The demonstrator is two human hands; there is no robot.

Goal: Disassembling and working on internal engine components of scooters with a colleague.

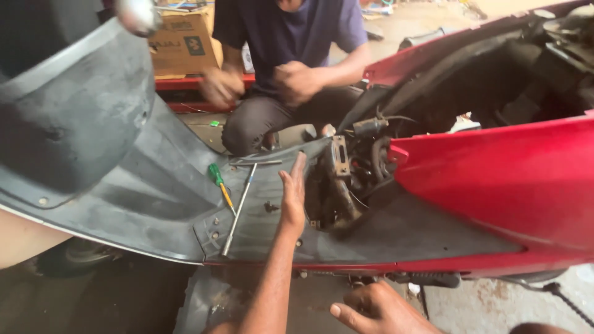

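Left hand (292, 193) lay flat on the scooter's grey floorboard (154, 198), fingers straight and pressed together, tips pointing up toward the open engine bay (346, 179); it held nothing. Right hand (377, 308) hung low under the board's edge, fingers curled loosely, nothing seen in it, though the frame bottom cut part of it off.

Progress, as a judgement: strip-down looked part done. Centre cover was already off, w/ bracket, hoses and wiring exposed. Floorboard and red side panel (507, 185) were not yet off, and a black clip (270, 207) plus a few screws sat in the board.

Counts: 1 green-handled screwdriver (219, 184) and 1 long steel rod tool (239, 209) lay on the board just left of the left hand, crossing near their lower ends; a 2nd, shorter bar (257, 162) lay near the board's top edge. 1 co-worker (291, 74) crouched beyond the scooter, 2 hands closed at chest level, blurred. 1 cardboard box (182, 43) stood behind.
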